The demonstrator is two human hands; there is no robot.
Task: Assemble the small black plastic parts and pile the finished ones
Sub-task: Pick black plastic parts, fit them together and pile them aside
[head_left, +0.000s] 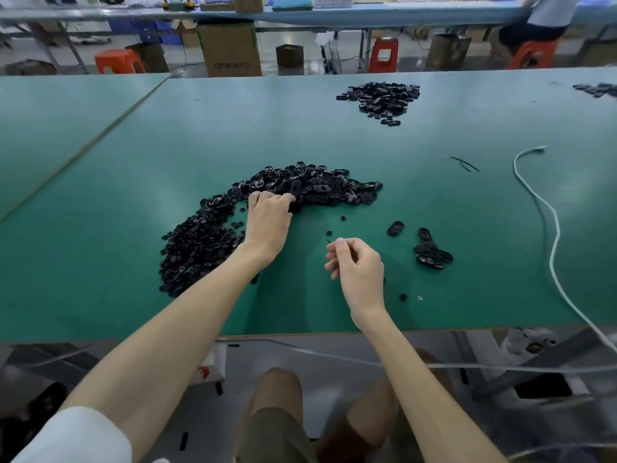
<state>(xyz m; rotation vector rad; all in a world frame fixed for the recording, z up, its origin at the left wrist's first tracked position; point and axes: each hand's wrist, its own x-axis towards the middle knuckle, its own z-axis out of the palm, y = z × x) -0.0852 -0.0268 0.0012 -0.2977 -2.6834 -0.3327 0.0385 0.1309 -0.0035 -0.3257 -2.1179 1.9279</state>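
A long heap of small black plastic parts [314, 187] curves across the middle of the green table [467, 208]; its left end [197, 245] holds smaller round pieces. My left hand [267, 218] reaches into the heap, fingers curled on a black oval part at its near edge. My right hand [357, 265] hovers lower right, fingers loosely curled, thumb and forefinger pinched together; whether they hold anything I cannot tell. A small pile of black oval pieces [432, 253] lies to its right, with one oval [395, 228] lying apart.
A second heap of black parts [380, 96] lies at the far side, another [597, 90] at the far right edge. A white cable [547, 222] loops along the right. Loose small pieces [403, 297] dot the near table. Beyond stand stools, boxes and a seated person.
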